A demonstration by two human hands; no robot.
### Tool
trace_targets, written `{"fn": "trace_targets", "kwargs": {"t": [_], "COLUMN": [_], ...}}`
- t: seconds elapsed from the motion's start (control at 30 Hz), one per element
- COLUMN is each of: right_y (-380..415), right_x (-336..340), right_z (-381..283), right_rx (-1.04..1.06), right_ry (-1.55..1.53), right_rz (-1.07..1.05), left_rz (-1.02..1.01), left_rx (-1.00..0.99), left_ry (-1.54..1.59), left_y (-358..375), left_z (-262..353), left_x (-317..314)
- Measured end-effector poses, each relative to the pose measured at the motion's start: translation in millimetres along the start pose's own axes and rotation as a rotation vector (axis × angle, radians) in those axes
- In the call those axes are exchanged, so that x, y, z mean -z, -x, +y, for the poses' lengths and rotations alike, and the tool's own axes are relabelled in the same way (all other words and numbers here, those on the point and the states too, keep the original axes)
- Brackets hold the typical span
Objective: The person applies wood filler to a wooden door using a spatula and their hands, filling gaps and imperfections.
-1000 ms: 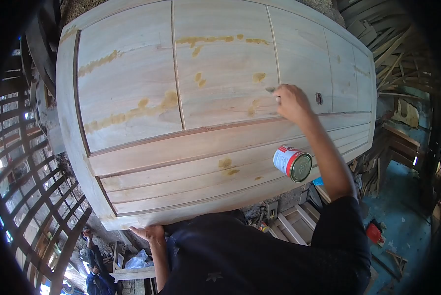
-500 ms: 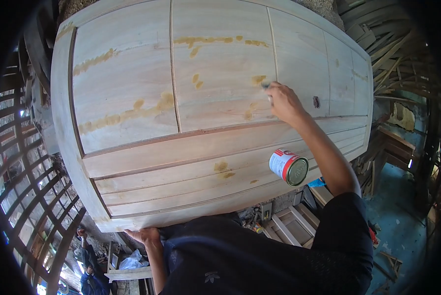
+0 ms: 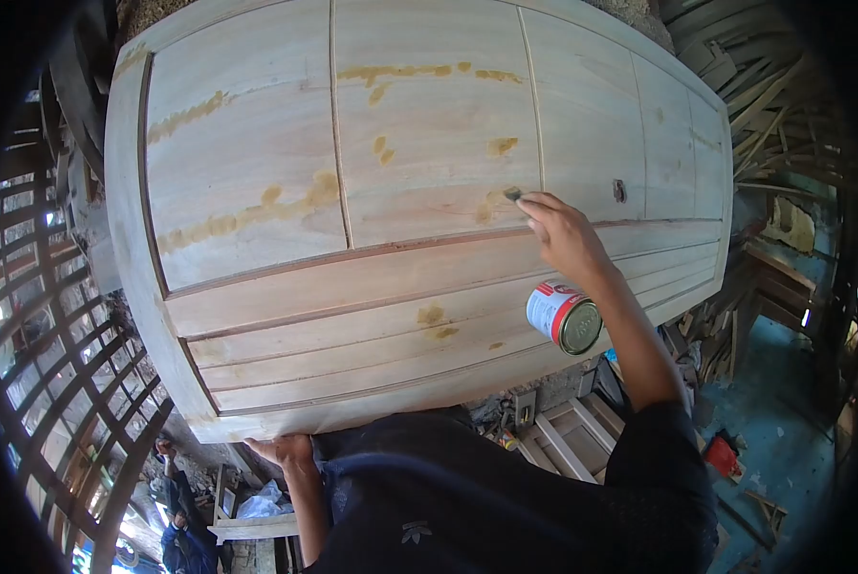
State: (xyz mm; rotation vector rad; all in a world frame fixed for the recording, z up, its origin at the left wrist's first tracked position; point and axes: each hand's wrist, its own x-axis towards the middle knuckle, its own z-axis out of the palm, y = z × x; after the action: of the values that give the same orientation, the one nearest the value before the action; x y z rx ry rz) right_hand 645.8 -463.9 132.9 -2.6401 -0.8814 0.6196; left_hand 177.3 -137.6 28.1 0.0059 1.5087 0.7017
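A pale wooden door (image 3: pixel 429 268) with grooved panels lies in front of me, marked with several yellowish-brown filler patches (image 3: pixel 247 220). My right hand (image 3: pixel 572 239) pinches a small scraper (image 3: pixel 513 193) with a dark tip; its handle is mostly hidden by the fingers. The tip touches a filler patch on the middle panel. My left hand (image 3: pixel 286 450) holds the door's near edge at the lower left, its fingers partly hidden by the edge. A red-and-white can (image 3: pixel 563 318), its metal end facing me, rests on the door beside my right forearm.
A dark hole (image 3: pixel 619 191) shows in the door's right panel. Wooden strips (image 3: pixel 764 105) are piled at the right, beyond the door. Slatted frames (image 3: pixel 572 435) lie below its near edge. A lattice (image 3: pixel 56 316) stands at the left, and another person (image 3: pixel 185 526) is at lower left.
My right hand has moved the scraper down and slightly left, from near the upper filler spot to the lower one. My left hand stays at the door edge.
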Motion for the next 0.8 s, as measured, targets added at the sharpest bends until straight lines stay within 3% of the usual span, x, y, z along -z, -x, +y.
{"fn": "trace_targets", "kwargs": {"t": [0.1,0.23,0.3,0.37,0.4,0.47,0.5,0.57,0.6,0.63,0.7,0.77,0.8], "right_y": [24.5,21.3,21.3,19.1,18.0,4.2,-0.4,-15.4,-13.7,-13.6,-12.7,-11.1,-12.6], "right_x": [1.2,-1.2,2.5,8.5,25.2,71.5,69.7,44.0,3.2,19.1,80.1,70.6,41.9], "right_z": [47.9,179.6,197.4,189.6,182.0,171.8,177.1,194.5,217.5,196.3,125.8,164.7,212.1], "right_rx": [-0.071,-0.162,-0.141,-0.203,-0.217,-0.367,-0.378,-0.398,-0.268,-0.273,-0.643,-0.623,-0.390], "right_ry": [0.101,0.164,0.160,0.253,0.247,0.203,0.201,0.160,0.219,0.213,0.002,-0.001,0.135], "right_rz": [0.151,0.391,0.493,0.173,0.185,-0.172,-0.164,0.214,0.359,0.364,-0.289,-0.281,-0.013], "left_rz": [-0.164,-0.055,0.010,-0.005,-0.106,-0.095,-0.067,0.007,-0.007,-0.022,-0.016,-0.011,-0.002], "left_rx": [0.053,0.029,0.040,0.088,0.088,0.044,-0.002,0.000,0.063,0.125,0.096,0.073,0.067], "left_ry": [0.033,-0.044,-0.060,-0.049,-0.080,-0.088,-0.092,-0.110,-0.083,-0.060,-0.064,-0.071,-0.092], "left_y": [-12.5,-22.9,2.1,-3.5,-31.3,-37.6,-38.5,-38.4,-39.7,-42.9,-41.5,-43.8,-43.9], "left_z": [3.5,5.2,-1.4,6.5,12.4,7.4,6.0,6.6,10.8,15.2,10.9,12.7,12.4], "left_x": [22.9,23.2,-5.1,5.5,32.6,33.3,30.5,27.3,31.5,32.7,33.6,30.9,28.8]}}
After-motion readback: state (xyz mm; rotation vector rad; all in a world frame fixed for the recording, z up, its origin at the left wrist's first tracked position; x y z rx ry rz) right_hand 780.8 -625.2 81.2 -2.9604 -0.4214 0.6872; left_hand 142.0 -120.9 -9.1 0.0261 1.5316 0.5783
